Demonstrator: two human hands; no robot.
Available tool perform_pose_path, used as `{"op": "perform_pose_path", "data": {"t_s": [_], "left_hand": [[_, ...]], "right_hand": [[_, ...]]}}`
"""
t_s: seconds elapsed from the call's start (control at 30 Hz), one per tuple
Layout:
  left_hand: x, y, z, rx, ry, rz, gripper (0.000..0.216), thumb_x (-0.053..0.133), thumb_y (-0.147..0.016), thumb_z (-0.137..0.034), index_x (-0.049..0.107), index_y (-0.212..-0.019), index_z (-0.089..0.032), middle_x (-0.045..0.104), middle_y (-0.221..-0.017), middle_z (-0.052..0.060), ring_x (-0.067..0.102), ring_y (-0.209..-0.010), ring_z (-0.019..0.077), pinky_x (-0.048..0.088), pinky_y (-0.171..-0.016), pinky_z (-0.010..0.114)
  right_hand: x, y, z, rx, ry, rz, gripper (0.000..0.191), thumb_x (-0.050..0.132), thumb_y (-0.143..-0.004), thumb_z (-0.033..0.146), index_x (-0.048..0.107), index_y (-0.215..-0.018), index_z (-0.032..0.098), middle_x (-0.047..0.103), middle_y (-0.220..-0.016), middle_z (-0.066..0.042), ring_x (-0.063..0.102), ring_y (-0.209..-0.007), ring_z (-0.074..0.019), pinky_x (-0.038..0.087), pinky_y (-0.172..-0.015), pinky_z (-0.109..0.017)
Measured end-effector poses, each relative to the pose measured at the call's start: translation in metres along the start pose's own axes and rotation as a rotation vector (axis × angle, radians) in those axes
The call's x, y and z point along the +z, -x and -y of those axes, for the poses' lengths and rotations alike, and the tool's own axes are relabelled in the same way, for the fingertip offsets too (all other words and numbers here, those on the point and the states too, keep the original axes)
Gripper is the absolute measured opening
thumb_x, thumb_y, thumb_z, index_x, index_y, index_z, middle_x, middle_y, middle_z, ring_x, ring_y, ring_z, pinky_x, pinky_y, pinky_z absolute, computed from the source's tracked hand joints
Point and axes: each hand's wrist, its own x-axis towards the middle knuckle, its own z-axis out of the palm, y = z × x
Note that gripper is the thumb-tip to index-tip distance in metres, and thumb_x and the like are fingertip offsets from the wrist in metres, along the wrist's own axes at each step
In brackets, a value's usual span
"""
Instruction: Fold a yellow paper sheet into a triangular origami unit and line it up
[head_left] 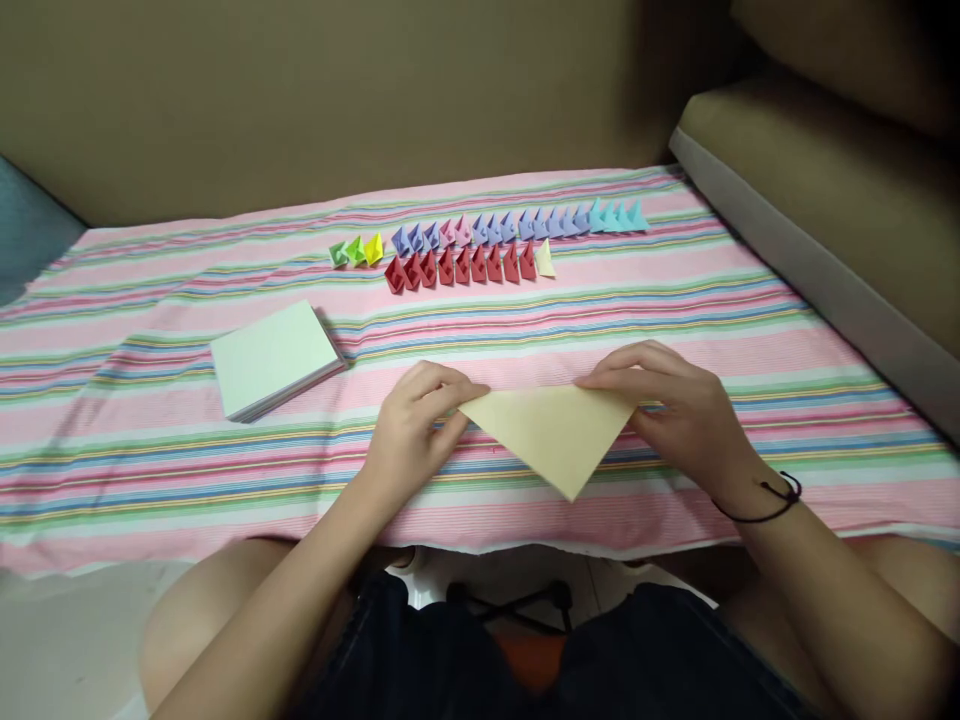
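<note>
Cream paper triangle (551, 435) is lying between my hands, point toward me; my left hand (409, 425) is pinching its left corner and my right hand (679, 410) is pressing the right corner flat on the striped cloth (787, 340). I'm judging this the first diagonal fold, so next comes bringing the corners together squarely. Beyond my left hand the paper stack (274, 360) is waiting, with rows of folded pieces (480, 245) farther beyond.

a pale yellow paper triangle (553, 432), folded flat, point toward the person, pinched at its corners between both hands.
</note>
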Motion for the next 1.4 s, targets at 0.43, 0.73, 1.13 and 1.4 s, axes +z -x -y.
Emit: {"op": "perform_pose_path", "data": {"t_s": [0.43, 0.73, 1.13, 1.4], "left_hand": [[0.004, 0.04, -0.011, 0.372, -0.268, 0.202, 0.028, 0.045, -0.093, -0.01, 0.056, -0.118, -0.017, 0.069, -0.099, 0.009, 0.062, -0.096, 0.0214, 0.048, -0.077, 0.036], [0.021, 0.059, -0.014, 0.058, 0.048, 0.265, 0.019, 0.053, -0.09, -0.021, 0.066, -0.105, -0.017, 0.065, -0.093, 0.009, 0.06, -0.09, 0.0209, 0.051, -0.073, 0.035], [0.022, 0.042, -0.023, -0.493, 0.127, 0.278, 0.032, 0.055, -0.088, -0.028, 0.043, -0.06, -0.019, 0.046, -0.063, -0.001, 0.047, -0.062, 0.0144, 0.036, -0.055, 0.027], [0.031, 0.037, -0.037, 0.021, -0.278, 0.141, 0.03, 0.056, -0.089, -0.021, 0.051, -0.119, -0.021, 0.058, -0.123, 0.01, 0.051, -0.112, 0.0267, 0.037, -0.091, 0.042]], "right_hand": [[0.01, 0.041, -0.012, -0.365, 0.297, 0.179, 0.033, 0.047, -0.09, 0.009, 0.064, -0.109, 0.029, 0.071, -0.099, -0.003, 0.063, -0.095, -0.0207, 0.045, -0.085, -0.043], [0.009, 0.057, -0.016, -0.167, 0.138, 0.279, 0.024, 0.049, -0.091, 0.018, 0.067, -0.104, 0.027, 0.068, -0.104, -0.005, 0.061, -0.097, -0.0213, 0.046, -0.083, -0.042], [0.013, 0.037, -0.001, 0.449, -0.09, 0.271, 0.018, 0.053, -0.089, 0.038, 0.062, -0.097, 0.025, 0.069, -0.087, -0.003, 0.063, -0.079, -0.0221, 0.047, -0.068, -0.035], [0.014, 0.03, 0.004, 0.431, -0.015, 0.335, 0.03, 0.048, -0.089, 0.033, 0.058, -0.117, 0.026, 0.063, -0.076, -0.001, 0.059, -0.069, -0.0202, 0.045, -0.068, -0.035]]}}
